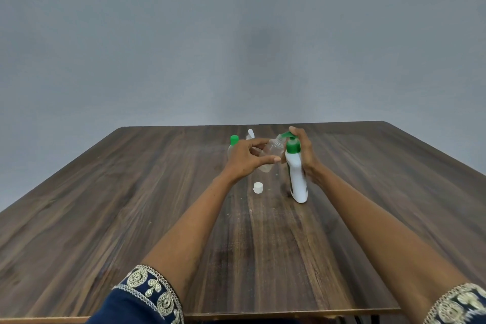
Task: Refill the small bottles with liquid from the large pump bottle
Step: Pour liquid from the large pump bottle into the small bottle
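**Filling the clear bottle at the pump spout**

Just above frame centre, I see a green-capped bottle [233, 143] standing behind my left hand [243, 159], whose thumb and fingers curl round the clear small bottle [271, 155]. It looks light, thin-walled and probably squashy, so I'd grip mid-body, gently. Its long axis tilts, mouth up and rightward at the nozzle. Below lies a white cap [258, 188]. Rightward, my right hand [305, 155] wraps the upright white pump bottle [296, 179], a finger on the pump head.
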The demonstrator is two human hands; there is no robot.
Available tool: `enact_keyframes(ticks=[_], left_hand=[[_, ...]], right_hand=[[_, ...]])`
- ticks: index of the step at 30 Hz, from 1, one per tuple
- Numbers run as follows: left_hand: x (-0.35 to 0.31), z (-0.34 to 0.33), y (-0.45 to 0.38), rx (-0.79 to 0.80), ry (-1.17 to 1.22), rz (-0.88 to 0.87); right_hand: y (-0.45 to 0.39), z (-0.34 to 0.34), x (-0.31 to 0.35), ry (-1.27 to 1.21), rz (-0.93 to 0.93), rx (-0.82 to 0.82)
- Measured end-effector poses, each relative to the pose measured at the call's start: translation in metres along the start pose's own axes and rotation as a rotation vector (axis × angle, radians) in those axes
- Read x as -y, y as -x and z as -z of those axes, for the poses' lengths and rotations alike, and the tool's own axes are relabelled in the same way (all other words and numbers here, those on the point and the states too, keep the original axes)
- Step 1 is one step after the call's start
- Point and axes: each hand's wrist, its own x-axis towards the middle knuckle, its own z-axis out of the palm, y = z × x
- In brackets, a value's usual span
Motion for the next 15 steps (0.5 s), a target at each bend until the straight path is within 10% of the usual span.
enact_keyframes(ticks=[15], left_hand=[[0.0041, -0.0024, -0.0006, -0.04, 0.026, 0.021]], right_hand=[[-0.0058, -0.0018, -0.0091, -0.006, 0.008, -0.069]])
